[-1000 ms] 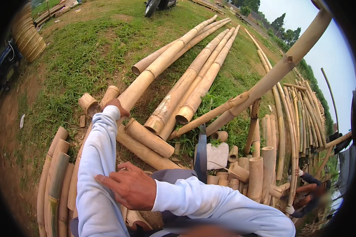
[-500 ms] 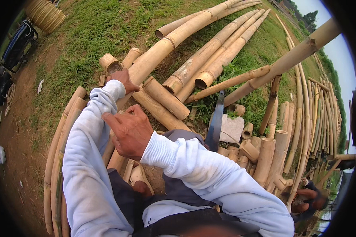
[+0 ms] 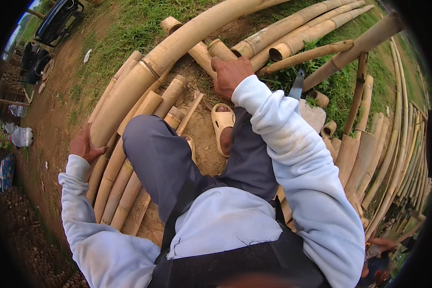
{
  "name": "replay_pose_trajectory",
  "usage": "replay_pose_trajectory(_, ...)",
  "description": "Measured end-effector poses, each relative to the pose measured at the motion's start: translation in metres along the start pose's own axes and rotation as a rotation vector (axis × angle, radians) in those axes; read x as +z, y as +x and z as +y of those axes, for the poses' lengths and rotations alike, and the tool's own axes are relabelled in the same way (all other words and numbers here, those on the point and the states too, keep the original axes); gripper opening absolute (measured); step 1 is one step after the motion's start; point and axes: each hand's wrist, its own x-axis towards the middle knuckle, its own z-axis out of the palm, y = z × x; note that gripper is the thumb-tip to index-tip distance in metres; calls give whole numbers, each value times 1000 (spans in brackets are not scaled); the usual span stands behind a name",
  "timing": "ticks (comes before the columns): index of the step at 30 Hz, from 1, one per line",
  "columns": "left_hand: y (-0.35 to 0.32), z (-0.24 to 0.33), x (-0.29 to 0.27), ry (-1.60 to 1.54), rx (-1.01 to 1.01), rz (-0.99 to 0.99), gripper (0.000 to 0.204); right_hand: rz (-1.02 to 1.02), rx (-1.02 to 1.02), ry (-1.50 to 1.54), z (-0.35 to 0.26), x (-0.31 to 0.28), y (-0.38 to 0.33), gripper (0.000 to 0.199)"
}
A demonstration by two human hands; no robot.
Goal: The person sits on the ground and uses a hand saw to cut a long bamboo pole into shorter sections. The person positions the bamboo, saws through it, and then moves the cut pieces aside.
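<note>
My left hand (image 3: pixel 84 146) clasps the cut end of a thick bamboo pole (image 3: pixel 144 77) that runs up across the grass to the top of the view. My right hand (image 3: pixel 230 74) reaches forward over my knee and lies on a short bamboo piece (image 3: pixel 204 55) beside the cut ends of other poles; its fingers curl down out of sight. Shorter split bamboo lengths (image 3: pixel 125 177) lie under my left leg. My foot in a tan sandal (image 3: pixel 222 126) stands on bare earth between the two hands.
A knife blade (image 3: pixel 296 84) stands upright by a pale chopping block (image 3: pixel 313 115). Long bamboo poles (image 3: pixel 302 29) lie on the grass ahead, and many more curve along the right (image 3: pixel 393 158). A dark vehicle (image 3: pixel 57 19) is at the top left. Another person (image 3: pixel 377 261) crouches at the lower right.
The view has tipped down and closer. My right hand has gone from above my lap forward onto the short bamboo piece. My left hand has stayed on the thick pole's end.
</note>
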Motion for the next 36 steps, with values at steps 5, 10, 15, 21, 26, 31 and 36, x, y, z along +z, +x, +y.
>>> replay_pose_trajectory(5,-78,-96,66,-93,-166,-129,104,66,64,-40,20,7,-14,26)
replay_pose_trajectory(10,-110,-156,118,-209,-278,-262,91,43,122,-57,18,6,-10,26)
replay_pose_trajectory(15,-101,-189,136,-369,-248,-371,97,2,96,4,2,-2,-4,30)
replay_pose_trajectory(21,-82,-172,99,-325,-299,-454,113,85,-70,189,-18,3,1,27)
replay_pose_trajectory(26,15,-46,39,-526,10,-12,66,104,-256,351,-50,3,-2,21)
replay_pose_trajectory(31,106,147,22,-1198,318,-156,61,397,-447,576,-67,1,-11,19)
replay_pose_trajectory(36,176,223,-8,-1199,555,-221,71,559,-205,812,-44,-9,-6,27)
